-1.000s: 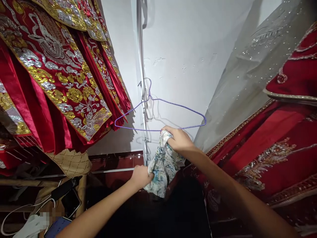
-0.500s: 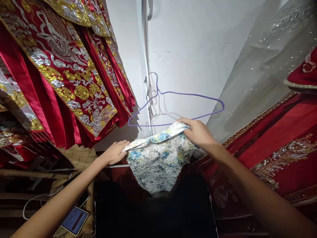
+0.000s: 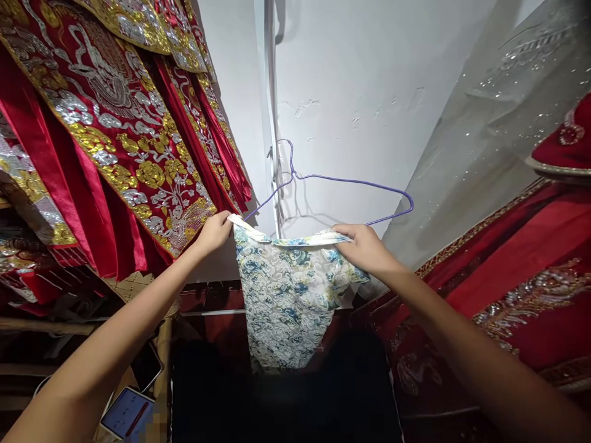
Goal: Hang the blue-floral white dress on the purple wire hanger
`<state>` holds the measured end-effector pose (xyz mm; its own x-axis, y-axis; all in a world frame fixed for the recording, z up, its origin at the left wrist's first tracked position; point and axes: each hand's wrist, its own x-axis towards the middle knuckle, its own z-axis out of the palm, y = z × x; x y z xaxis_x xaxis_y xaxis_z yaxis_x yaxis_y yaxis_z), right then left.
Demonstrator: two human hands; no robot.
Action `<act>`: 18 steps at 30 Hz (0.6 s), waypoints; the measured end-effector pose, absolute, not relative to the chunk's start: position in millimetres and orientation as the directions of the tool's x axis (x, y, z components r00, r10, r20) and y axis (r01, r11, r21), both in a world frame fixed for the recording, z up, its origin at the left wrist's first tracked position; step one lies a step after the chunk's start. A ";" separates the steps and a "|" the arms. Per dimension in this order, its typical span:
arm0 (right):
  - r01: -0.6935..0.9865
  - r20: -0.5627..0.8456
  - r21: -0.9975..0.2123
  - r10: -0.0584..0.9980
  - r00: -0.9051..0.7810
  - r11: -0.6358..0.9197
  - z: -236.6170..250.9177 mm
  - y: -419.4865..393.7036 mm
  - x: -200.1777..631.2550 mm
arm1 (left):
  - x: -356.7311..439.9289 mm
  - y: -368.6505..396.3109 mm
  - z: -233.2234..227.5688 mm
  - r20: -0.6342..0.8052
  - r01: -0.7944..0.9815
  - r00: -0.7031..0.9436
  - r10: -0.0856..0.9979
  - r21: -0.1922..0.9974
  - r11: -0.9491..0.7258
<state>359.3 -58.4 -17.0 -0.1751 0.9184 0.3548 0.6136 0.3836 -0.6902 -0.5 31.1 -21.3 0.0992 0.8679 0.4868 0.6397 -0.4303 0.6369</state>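
Note:
A white garment (image 3: 286, 301) with a blue, green and yellow floral print hangs down in front of me, its top edge stretched between both hands. My left hand (image 3: 215, 232) pinches the left end of that edge. At the right end, the fingers of my right hand (image 3: 360, 243) are closed over the cloth. A purple wire hanger (image 3: 355, 180) hangs against the wall just behind; the garment hides most of its lower bar. Whether the cloth touches the hanger, I cannot tell.
Red dresses with gold and silver embroidery (image 3: 152, 172) hang at left. Sheer sparkly cloth (image 3: 466, 160) and a beaded red garment (image 3: 521, 246) are at right. A vertical pole (image 3: 270, 92) runs along the white wall (image 3: 351, 80). A lit phone (image 3: 127, 413) lies low at left.
My left hand has risen, lifting the left end of the garment in front of the hanger's lower left corner. The cloth now hangs wider and flatter. My right hand has hardly moved.

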 end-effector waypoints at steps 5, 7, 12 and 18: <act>0.498 0.357 -0.744 0.895 -0.267 0.445 -26.2 -57.6 345.8 | 42.2 34.3 1.6 0.612 0.430 0.186 0.769 0.653 -0.623; 0.484 0.352 -0.754 0.895 -0.274 0.444 -27.1 -59.0 342.1 | 51.5 25.6 9.1 0.630 0.481 0.273 0.727 0.565 -0.670; 0.617 0.480 -0.686 0.877 -0.015 0.386 -20.9 -71.2 355.2 | 40.8 16.8 19.0 0.627 0.645 0.344 0.698 0.383 -0.661; 0.623 0.499 -0.726 0.847 0.185 0.292 15.2 -73.2 398.3 | 22.9 26.2 26.5 0.619 0.677 0.397 0.678 0.301 -0.671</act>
<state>398.3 -73.2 15.2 0.1849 0.8469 0.4985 0.6226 0.2915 -0.7262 22.9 26.2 26.5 0.3968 0.6778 0.6190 0.6772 -0.6714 0.3011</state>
